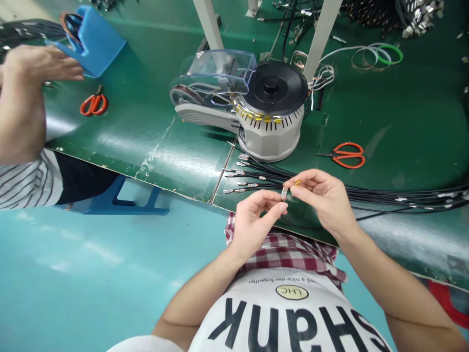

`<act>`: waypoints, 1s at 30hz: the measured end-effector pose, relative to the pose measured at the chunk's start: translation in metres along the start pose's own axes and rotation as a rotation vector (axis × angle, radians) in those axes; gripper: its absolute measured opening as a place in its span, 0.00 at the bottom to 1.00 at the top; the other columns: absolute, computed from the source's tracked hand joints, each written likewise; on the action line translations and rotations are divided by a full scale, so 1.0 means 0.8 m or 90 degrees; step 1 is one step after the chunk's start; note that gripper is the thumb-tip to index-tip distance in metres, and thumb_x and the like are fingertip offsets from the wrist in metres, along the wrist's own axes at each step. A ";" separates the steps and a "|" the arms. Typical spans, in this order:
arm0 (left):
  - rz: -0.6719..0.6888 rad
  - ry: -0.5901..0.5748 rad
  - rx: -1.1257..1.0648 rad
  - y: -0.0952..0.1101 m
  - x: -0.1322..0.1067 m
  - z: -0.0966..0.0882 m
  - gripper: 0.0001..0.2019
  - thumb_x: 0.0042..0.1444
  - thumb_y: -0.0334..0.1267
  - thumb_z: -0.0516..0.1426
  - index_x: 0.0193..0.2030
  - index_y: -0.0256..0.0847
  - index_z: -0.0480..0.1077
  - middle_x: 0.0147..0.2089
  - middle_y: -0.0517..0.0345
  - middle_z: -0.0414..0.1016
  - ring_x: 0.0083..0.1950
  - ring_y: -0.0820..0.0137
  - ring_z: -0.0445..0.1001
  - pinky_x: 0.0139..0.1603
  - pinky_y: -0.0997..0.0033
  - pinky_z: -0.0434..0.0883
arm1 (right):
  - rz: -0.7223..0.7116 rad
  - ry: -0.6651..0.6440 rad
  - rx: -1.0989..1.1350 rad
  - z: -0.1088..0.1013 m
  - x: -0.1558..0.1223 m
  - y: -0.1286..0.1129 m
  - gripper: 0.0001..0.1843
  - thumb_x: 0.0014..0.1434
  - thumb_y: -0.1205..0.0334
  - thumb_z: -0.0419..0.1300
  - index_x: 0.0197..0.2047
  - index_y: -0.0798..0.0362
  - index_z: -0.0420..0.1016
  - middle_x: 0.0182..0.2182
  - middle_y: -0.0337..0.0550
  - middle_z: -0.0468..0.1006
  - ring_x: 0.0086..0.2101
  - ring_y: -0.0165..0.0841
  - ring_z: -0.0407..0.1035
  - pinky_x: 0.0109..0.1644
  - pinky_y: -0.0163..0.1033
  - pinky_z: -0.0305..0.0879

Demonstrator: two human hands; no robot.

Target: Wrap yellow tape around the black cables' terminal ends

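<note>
Just over the table's front edge, my left hand [256, 217] pinches a small silvery cable connector [284, 192] between thumb and fingertips. My right hand [324, 200] is closed close beside it, with a small piece of yellow tape [297, 183] at its fingertips. Behind both hands lies a bundle of black cables [381, 194] with metal connector ends, running off to the right. Beyond the bundle stands a round tape dispenser [270, 137] with a black top disc and short yellow tape pieces [258, 117] around its rim.
Orange-handled scissors [348, 155] lie right of the dispenser; another orange pair [94, 102] is on the left. A co-worker's hand [44, 63] is by a blue tape holder [98, 44]. White posts [208, 24] rise behind. More connectors [421, 14] are piled at the back right.
</note>
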State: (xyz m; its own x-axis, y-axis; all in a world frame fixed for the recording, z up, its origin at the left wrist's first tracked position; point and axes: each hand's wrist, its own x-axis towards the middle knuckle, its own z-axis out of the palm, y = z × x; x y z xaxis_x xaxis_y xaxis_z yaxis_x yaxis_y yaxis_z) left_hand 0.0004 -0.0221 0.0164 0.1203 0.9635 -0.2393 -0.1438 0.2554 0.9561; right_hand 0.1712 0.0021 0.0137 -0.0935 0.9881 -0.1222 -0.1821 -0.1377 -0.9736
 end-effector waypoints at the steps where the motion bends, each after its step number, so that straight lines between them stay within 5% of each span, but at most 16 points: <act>1: 0.010 -0.001 0.006 0.000 0.001 0.002 0.09 0.56 0.39 0.68 0.39 0.38 0.77 0.35 0.55 0.79 0.33 0.71 0.77 0.39 0.71 0.76 | -0.010 0.008 -0.009 -0.005 0.001 -0.002 0.10 0.56 0.60 0.72 0.40 0.49 0.78 0.39 0.42 0.84 0.41 0.35 0.79 0.47 0.40 0.77; 4: 0.001 -0.014 0.000 0.002 0.004 0.009 0.08 0.55 0.40 0.68 0.39 0.39 0.78 0.36 0.55 0.80 0.35 0.69 0.77 0.42 0.68 0.76 | -0.072 0.075 -0.098 -0.045 0.014 -0.008 0.11 0.58 0.58 0.70 0.43 0.49 0.77 0.41 0.43 0.83 0.42 0.37 0.79 0.50 0.44 0.77; 9: -0.049 -0.058 -0.055 0.008 0.005 0.033 0.10 0.54 0.43 0.68 0.37 0.39 0.79 0.29 0.58 0.77 0.27 0.72 0.72 0.34 0.70 0.72 | -0.233 0.233 -0.484 -0.167 0.039 -0.018 0.17 0.62 0.57 0.65 0.53 0.49 0.74 0.47 0.47 0.82 0.46 0.42 0.78 0.52 0.50 0.75; 13: -0.072 -0.074 -0.058 0.009 0.010 0.050 0.12 0.51 0.46 0.69 0.35 0.38 0.80 0.27 0.58 0.75 0.23 0.75 0.67 0.28 0.74 0.66 | -0.253 0.145 -0.791 -0.232 0.051 -0.014 0.20 0.64 0.61 0.60 0.59 0.47 0.71 0.49 0.47 0.82 0.46 0.45 0.78 0.53 0.54 0.75; 24: -0.072 -0.067 -0.051 0.001 0.018 0.069 0.15 0.56 0.49 0.67 0.37 0.37 0.77 0.25 0.61 0.67 0.24 0.78 0.59 0.27 0.75 0.56 | -0.318 0.027 -1.030 -0.239 0.055 -0.020 0.17 0.65 0.68 0.55 0.56 0.50 0.69 0.43 0.47 0.83 0.40 0.44 0.78 0.46 0.48 0.72; 30: -0.088 -0.091 -0.082 -0.005 0.019 0.077 0.15 0.59 0.49 0.65 0.38 0.37 0.74 0.26 0.63 0.64 0.22 0.81 0.56 0.24 0.75 0.50 | -0.215 0.023 -0.913 -0.231 0.037 -0.020 0.22 0.60 0.66 0.57 0.57 0.47 0.63 0.44 0.42 0.81 0.39 0.39 0.78 0.43 0.43 0.73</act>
State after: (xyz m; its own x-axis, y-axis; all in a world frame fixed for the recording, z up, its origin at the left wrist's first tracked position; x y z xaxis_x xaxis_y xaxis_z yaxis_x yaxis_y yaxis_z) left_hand 0.0635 -0.0132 0.0196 0.2840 0.8997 -0.3314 -0.2389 0.4012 0.8843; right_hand 0.3526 0.0462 -0.0097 -0.2172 0.9627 0.1612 0.9159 0.2581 -0.3075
